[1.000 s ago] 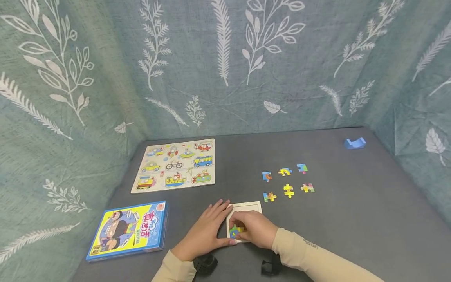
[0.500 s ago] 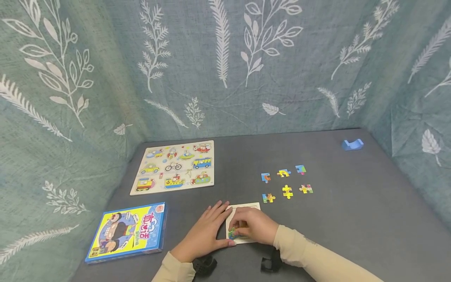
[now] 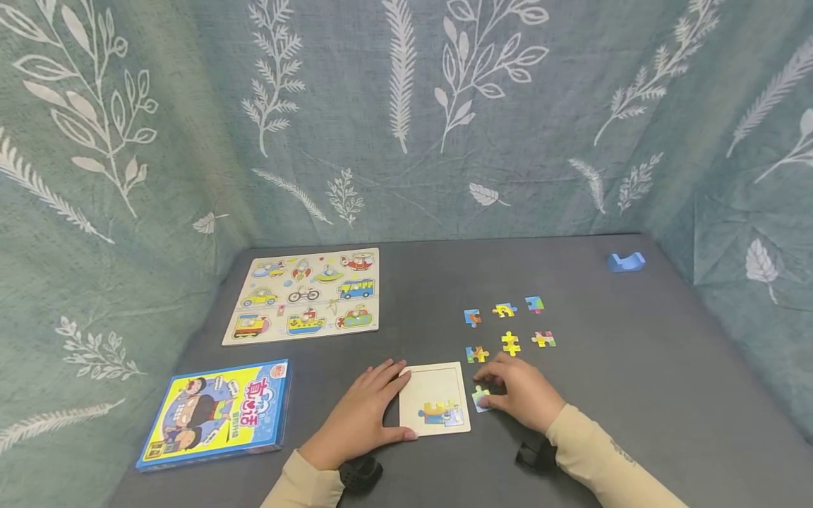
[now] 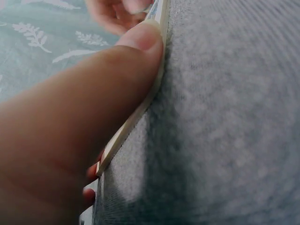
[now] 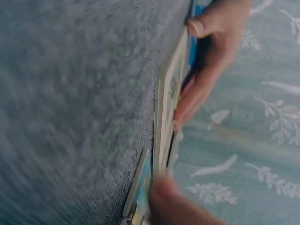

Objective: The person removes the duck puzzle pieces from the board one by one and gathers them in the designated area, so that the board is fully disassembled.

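Observation:
My left hand point(image 3: 363, 413) rests flat along the left side of a small square wooden puzzle tray point(image 3: 432, 384), thumb at its near edge. In the left wrist view that thumb point(image 4: 143, 37) presses the rim. Yellow and blue puzzle pieces point(image 3: 441, 411) lie in the tray's near right part. Just right of the tray, my right hand point(image 3: 524, 391) pinches a green and blue puzzle piece point(image 3: 479, 397) between thumb and fingers. The right wrist view shows this piece point(image 5: 140, 187) beside the tray's edge, partly covered by the thumb.
Several loose puzzle pieces point(image 3: 510, 343) lie in two rows beyond my right hand. A vehicle peg board point(image 3: 317, 300) is at the back left, with a boxed game point(image 3: 212, 415) nearer. A blue curved holder point(image 3: 626, 262) stands far right.
My right hand has moved right, out of the tray's near left corner, taking the green and blue puzzle piece along. The left hand stays on the tray.

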### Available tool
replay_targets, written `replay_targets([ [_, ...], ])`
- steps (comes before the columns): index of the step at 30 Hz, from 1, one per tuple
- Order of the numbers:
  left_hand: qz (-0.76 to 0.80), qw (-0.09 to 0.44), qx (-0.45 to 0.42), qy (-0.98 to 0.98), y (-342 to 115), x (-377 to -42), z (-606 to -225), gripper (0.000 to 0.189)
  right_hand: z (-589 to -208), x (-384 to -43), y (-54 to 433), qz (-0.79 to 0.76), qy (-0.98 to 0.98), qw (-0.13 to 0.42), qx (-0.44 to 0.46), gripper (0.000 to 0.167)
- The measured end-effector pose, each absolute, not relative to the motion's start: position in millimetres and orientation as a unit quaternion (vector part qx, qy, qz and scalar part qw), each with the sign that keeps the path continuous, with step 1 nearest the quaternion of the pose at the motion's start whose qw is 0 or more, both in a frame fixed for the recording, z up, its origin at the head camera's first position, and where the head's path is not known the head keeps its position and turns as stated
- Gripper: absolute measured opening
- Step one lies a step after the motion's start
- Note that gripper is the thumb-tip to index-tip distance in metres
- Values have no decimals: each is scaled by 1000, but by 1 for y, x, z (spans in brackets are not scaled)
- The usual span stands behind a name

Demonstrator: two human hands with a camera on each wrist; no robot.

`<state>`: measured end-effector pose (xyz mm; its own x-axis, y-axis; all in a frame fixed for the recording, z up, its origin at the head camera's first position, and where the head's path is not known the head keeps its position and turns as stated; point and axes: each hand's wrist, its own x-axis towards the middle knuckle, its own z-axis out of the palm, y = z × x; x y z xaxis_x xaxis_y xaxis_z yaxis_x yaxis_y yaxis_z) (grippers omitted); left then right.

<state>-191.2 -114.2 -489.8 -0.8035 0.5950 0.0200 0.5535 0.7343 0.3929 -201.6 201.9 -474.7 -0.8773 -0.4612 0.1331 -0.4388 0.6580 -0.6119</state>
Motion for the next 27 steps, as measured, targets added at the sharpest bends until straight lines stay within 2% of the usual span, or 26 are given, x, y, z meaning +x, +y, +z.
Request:
replay_targets([
  [3,194,45,307,931,-116,-191,-489,93,-477,-192,199,-274,928,-14,-252,35],
  [10,194,42,296,934,-122,-188,-487,93,-482,-186,187,-271,933,-29,-236,32],
  [15,195,44,295,934,-123,-187,-485,92,-473,-184,178,-257,937,-48,-232,40],
  [20,184,42,297,936,-124,-188,-486,92,-465,-184,149,-217,926,-84,-298,40],
  [24,185,39,306,933,-121,-189,-487,91,-471,-182,132,-170,917,-77,-352,37],
  [27,192,39,313,929,-116,-191,-488,91,-476,-179,132,-183,916,-65,-352,32],
])
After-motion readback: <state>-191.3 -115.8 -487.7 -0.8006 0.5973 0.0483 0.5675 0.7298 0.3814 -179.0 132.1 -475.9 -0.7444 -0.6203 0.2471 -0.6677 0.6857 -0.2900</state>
